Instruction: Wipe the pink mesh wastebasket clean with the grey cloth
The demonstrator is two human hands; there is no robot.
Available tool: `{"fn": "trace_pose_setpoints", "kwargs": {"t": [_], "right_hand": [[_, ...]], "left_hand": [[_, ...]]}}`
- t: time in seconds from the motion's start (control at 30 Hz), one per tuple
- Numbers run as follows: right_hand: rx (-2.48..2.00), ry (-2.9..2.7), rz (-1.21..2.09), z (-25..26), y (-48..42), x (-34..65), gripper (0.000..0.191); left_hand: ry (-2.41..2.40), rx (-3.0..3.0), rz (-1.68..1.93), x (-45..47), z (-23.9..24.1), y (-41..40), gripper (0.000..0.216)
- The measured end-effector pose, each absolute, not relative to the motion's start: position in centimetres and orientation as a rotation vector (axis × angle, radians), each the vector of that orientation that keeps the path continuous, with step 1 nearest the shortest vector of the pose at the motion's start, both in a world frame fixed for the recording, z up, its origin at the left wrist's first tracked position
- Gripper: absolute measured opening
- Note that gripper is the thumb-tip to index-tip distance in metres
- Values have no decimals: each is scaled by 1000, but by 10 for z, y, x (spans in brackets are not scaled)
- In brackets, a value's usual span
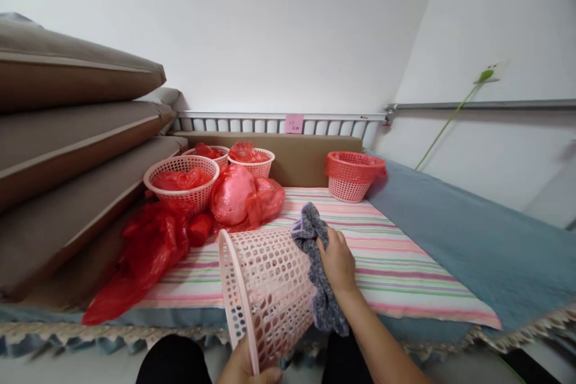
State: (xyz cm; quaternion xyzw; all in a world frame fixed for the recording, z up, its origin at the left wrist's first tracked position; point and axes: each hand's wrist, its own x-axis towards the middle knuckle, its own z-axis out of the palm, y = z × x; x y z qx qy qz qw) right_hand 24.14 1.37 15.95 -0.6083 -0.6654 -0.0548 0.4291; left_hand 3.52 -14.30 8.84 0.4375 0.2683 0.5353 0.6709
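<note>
A pink perforated plastic basket [274,276] lies tilted on its side in front of me, its open mouth facing left. Low in the view, my left hand [247,366] grips the basket's rim, with the thumb outside. My right hand [335,258] is closed on a grey cloth [321,276] with a lilac underside, pressed against the basket's bottom end. Part of the cloth hangs down below that hand. The fingertips of my right hand are partly hidden by the cloth.
Pink baskets with red plastic bags [182,180] stand at the left, beside a filled red bag [238,195] and a loose red bag [153,252]. Another red-lined basket [353,177] stands back right on the striped cloth [387,240]. Stacked cushions [67,120] rise at left.
</note>
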Motion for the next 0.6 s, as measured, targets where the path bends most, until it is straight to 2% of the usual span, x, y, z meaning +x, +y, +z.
{"fn": "trace_pose_setpoints", "kwargs": {"t": [0.07,0.17,0.23,0.37,0.6], "right_hand": [[-1411,-1678,-99,158,3,228,30],[-1271,-1800,-101,148,-17,206,41],[-1243,-1867,-112,141,-23,203,40],[-1288,-1838,-24,139,-6,232,37],[-1701,-1602,-18,157,37,269,43]], "left_hand": [[677,944,1219,35,112,-141,80],[750,844,1335,35,145,-135,72],[648,818,1310,35,156,-131,70],[462,990,1241,33,152,-126,68],[551,1047,1163,29,122,-116,75]]}}
